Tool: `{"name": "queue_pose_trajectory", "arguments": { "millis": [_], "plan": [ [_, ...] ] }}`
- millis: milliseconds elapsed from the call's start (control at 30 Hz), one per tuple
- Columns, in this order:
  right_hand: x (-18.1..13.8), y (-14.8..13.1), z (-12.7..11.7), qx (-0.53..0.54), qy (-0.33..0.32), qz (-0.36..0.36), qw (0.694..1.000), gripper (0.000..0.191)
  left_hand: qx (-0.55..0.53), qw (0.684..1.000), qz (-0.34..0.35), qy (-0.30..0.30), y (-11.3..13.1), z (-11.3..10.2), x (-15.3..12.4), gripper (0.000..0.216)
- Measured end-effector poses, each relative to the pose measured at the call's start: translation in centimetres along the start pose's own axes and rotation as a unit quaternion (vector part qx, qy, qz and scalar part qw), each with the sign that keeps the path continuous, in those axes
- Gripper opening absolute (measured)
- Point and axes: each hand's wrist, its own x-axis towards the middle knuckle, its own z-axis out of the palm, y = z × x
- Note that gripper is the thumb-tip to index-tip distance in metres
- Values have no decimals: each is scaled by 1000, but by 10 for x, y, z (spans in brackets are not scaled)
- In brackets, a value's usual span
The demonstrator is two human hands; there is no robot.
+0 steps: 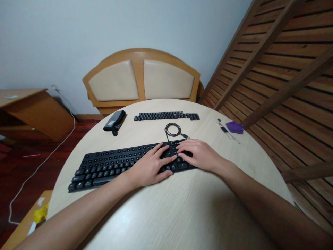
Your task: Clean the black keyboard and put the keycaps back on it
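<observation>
A black computer keyboard (104, 171) lies slightly slanted on the round table (161, 208). Its lower rows carry keycaps, while the upper rows show bare key switches. My left hand (152, 165) rests with fingers spread over the keyboard's right part, holding nothing. From the right, my right hand (200, 152) reaches over the number pad; its thumb and index fingertips come together there, and anything between them is hidden. Beyond the keyboard, loose black keycaps (161, 116) stand lined up in rows. The coiled keyboard cable (172, 129) ends in a USB plug (185, 136).
A folded black pouch (114, 121) lies at the back left of the table. Toward the right are a purple cloth (235, 127) and small thin tools (229, 132). Behind the table stands a padded wooden headboard (142, 80); a slatted wooden panel (281, 69) leans at right.
</observation>
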Motion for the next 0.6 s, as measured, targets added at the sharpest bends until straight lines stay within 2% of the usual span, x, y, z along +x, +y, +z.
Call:
{"name": "queue_pose_trajectory", "arguments": {
  "millis": [67, 133, 233, 333, 467, 600],
  "plan": [
    [-1, 14, 1, 4, 34, 23, 999, 18, 0, 1000, -12, -1, 0, 1, -1, 56],
    [-2, 31, 4, -13, 72, 75, 995, 21, 3, 1000, -22, -4, 0, 2, -2, 58],
    [-4, 57, 13, -57, 92, 153, 982, 27, 6, 1000, -27, -8, 1, 2, -2, 58],
    [-2, 74, 21, -105, 66, 213, 969, 46, 9, 999, -30, -10, 2, 1, -1, 58],
    [11, 85, 18, -136, 19, 254, 957, 59, 7, 999, -34, -14, 4, 1, -1, 58],
    [29, 100, 6, -140, -18, 294, 945, 58, 3, 999, -33, -7, 3, 1, -2, 59]
  ]
}}
